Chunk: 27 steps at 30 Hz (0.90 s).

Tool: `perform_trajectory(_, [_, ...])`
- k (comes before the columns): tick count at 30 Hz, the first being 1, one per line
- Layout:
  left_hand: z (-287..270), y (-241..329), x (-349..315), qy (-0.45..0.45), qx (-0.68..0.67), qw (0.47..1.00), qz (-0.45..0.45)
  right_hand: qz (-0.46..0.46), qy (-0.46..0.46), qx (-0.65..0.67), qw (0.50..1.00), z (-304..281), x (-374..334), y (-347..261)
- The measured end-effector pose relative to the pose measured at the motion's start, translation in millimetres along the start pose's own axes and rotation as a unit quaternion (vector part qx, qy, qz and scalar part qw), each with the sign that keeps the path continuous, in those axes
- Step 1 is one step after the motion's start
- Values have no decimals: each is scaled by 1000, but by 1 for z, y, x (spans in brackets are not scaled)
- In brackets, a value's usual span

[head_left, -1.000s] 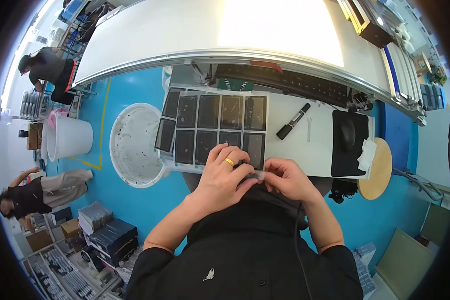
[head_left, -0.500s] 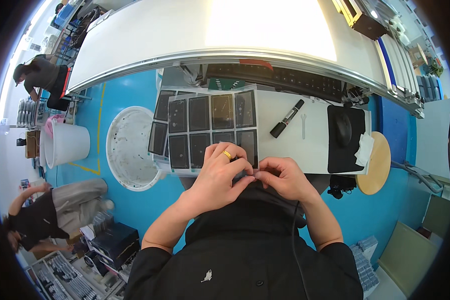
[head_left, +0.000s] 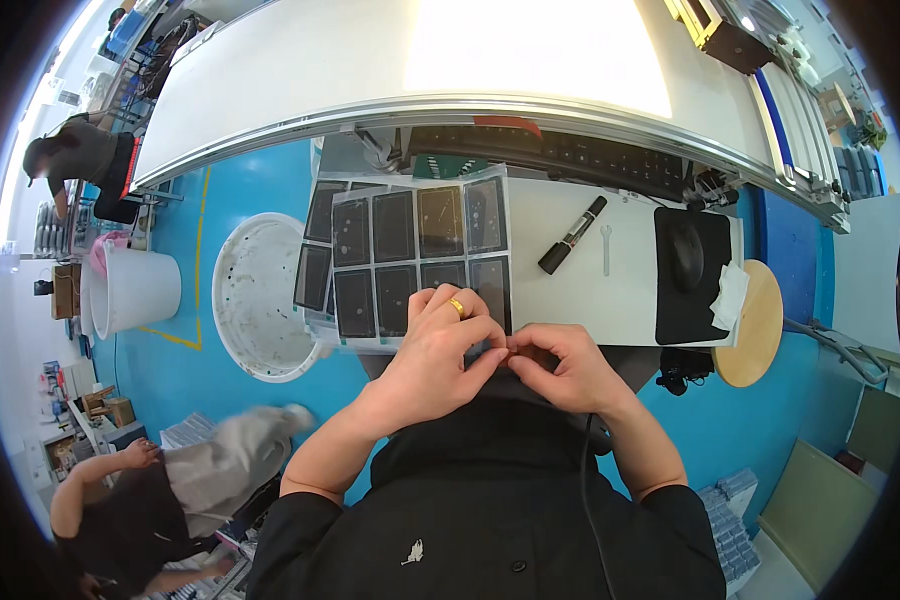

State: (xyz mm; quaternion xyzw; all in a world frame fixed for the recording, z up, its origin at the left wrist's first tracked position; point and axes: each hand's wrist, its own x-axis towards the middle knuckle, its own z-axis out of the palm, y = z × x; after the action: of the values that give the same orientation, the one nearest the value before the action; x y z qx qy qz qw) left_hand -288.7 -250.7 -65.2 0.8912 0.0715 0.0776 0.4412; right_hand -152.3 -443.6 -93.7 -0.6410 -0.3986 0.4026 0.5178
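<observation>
A clear plastic sheet (head_left: 394, 222) with rows of black rectangular pieces lies over other similar sheets at the near left of the tabletop. My left hand (head_left: 438, 352), wearing a gold ring, rests over its near edge with thumb and fingers pinched together. Against those fingertips, my right hand (head_left: 562, 368) pinches at the sheet's near right corner. The fingers hide most of that corner, and the exact grip is too small to make out. One rectangle in the upper row looks brownish rather than black.
Right of the sheets lie a black marker (head_left: 573, 236), a small wrench (head_left: 606, 250) and a mouse (head_left: 686, 254) on a black pad. A keyboard (head_left: 560, 163) sits under the metal-edged bench (head_left: 300, 80). A round white tub (head_left: 260, 350) stands left; another person (head_left: 135, 500) is at lower left.
The sheet and both my hands have shifted slightly left, still pinching at the corner. The person at lower left has moved right and nearer.
</observation>
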Motion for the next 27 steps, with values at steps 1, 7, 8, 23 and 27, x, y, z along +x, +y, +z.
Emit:
perform_trajectory(1, [1,0,0,-18,6,1000,-3,10,6,6,1000,1,-1,1])
perform_trajectory(7, [6,1,2,-12,30,999,3,24,19,-13,999,5,-2,11])
perform_trajectory(8, [7,1,2,-15,40,999,4,23,6,-11,1000,5,-2,13])
perform_trajectory(23, [12,-9,10,29,210,977,3,160,-40,221,961,9,-3,34])
perform_trajectory(27, [7,-11,8,52,217,975,4,201,-66,231,950,5,3,32])
